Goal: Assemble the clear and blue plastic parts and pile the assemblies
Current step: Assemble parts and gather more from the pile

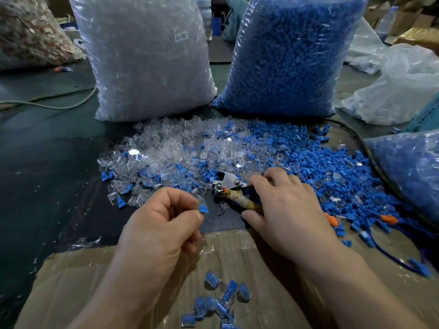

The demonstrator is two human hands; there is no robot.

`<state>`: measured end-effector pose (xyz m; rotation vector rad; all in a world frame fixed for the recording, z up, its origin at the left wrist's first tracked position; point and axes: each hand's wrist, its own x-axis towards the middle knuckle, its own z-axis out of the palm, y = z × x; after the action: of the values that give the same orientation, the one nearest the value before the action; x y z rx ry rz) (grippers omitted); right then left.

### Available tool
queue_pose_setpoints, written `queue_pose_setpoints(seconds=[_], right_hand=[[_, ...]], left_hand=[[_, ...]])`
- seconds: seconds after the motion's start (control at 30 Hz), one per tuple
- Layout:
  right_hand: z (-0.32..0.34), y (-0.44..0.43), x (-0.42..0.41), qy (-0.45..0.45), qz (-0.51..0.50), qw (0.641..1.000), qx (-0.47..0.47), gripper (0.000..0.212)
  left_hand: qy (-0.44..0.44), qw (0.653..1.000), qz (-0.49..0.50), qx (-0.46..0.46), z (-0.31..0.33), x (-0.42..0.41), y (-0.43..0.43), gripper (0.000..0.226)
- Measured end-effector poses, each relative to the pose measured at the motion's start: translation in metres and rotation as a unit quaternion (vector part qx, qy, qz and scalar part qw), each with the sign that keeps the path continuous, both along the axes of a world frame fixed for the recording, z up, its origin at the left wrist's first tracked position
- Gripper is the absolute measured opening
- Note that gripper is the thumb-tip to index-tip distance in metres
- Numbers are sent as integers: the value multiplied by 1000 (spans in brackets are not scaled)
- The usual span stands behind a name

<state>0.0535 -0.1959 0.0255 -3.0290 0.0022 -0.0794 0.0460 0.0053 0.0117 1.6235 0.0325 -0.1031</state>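
Our left hand pinches a blue part between thumb and fingers; our right hand curls round the taped handle of a metal tool; loose clear and blue parts lie heaped on the desk beyond; assemblies lie piled on the cardboard nearest us.

At the surface's far left corner we see a speckled sack, and a grey cable trails in from the left edge. Cardboard covers the near edge, and bottles stand at the far edge.
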Motion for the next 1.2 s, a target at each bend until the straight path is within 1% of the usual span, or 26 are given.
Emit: queue_pose_setpoints(seconds=[0.07, 0.17, 0.23, 0.33, 0.4, 0.43, 0.57, 0.67, 0.73, 0.8, 0.83, 0.87, 0.97, 1.0, 1.2], right_hand=[[1, -1, 2, 5, -11, 1000, 3, 61], [5, -2, 3, 8, -5, 1000, -11, 52], [8, -2, 2, 0, -3, 1000, 0, 49], [16, -2, -2, -43, 15, 996, 77, 52], [22, 0, -9, -71, 48, 987, 134, 52], [23, 1, -12, -73, 68, 985, 144, 50], [24, 5, -22, -36, 146, 980, 127, 54], [26, 4, -23, -34, 170, 977, 126, 61], [26, 4, -23, -35, 171, 977, 123, 64], [26, 3, -23, -28, 177, 976, 123, 63], [26, 3, -22, -24, 180, 976, 123, 62], [26, 2, -22, -21, 183, 975, 123, 62], [26, 0, -22, -21, 195, 973, 125, 60], [25, 0, -22, -20, 199, 972, 124, 60], [23, 2, -21, -36, 198, 974, 109, 59]], left_hand=[[2, 1000, 0, -6, 0, 0, 0, 28], [0, 1000, -1, -5, 1, 0, 1, 29], [-1, 1000, 6, -8, 0, 1, 1, 30], [-2, 1000, 20, -23, -1, 3, 3, 30], [-3, 999, 30, -35, -2, 3, 4, 29], [-7, 999, 34, -41, -1, 3, 5, 30], [-27, 998, 28, -55, -1, 5, 8, 32], [-52, 997, 29, -40, -4, 8, 12, 38], [-65, 997, 24, -36, -3, 8, 15, 31], [-71, 996, 19, -50, -2, 7, 16, 17], [-74, 996, 18, -55, -2, 7, 16, 14], [-77, 995, 17, -57, -2, 6, 15, 15], [-87, 995, 15, -47, -1, 6, 15, 31], [-87, 995, 13, -44, 0, 5, 15, 33], [-99, 995, 2, -23, 4, 2, 15, 33]])
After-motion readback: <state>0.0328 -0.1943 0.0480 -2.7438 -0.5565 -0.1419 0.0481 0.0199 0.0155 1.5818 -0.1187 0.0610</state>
